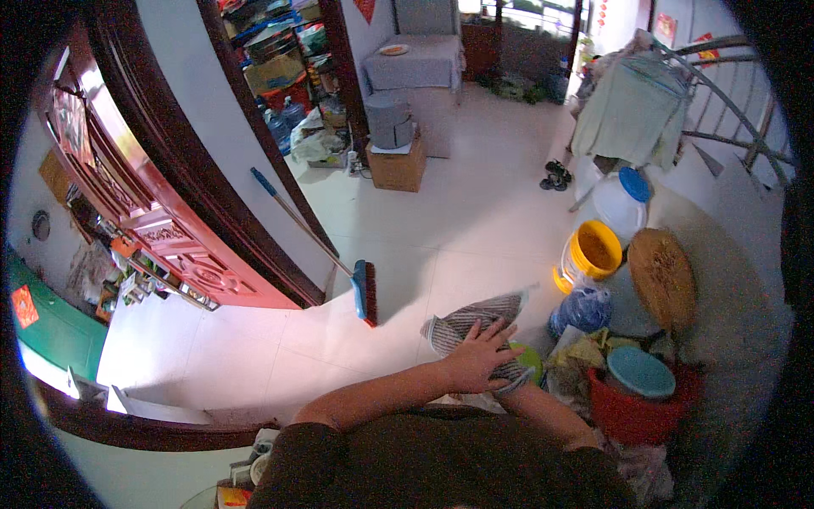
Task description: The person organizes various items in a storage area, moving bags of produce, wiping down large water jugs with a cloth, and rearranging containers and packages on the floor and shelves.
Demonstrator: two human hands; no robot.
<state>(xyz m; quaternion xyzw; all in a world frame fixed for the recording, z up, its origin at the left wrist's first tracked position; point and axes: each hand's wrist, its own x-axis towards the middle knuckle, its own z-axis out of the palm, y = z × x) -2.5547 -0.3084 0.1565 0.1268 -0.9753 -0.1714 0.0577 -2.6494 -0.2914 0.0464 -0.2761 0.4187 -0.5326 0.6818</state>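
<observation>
A grey-striped cloth (470, 318) is spread in front of me, low in the view. My left hand (480, 357) lies over it with the fingers apart, pressed against the fabric. My right forearm comes in from the lower right, and the right hand is hidden under the cloth, so its fingers cannot be seen. Just right of the cloth, part of a bright green round item (529, 361) shows, partly covered by it.
A blue-headed broom (362, 292) leans at the doorway wall. To the right stand a yellow bucket (596, 248), a white container with a blue lid (620, 203), a blue bag (582, 308), and a red tub (626, 417) holding a teal basin (641, 372). A cardboard box (397, 167) stands ahead.
</observation>
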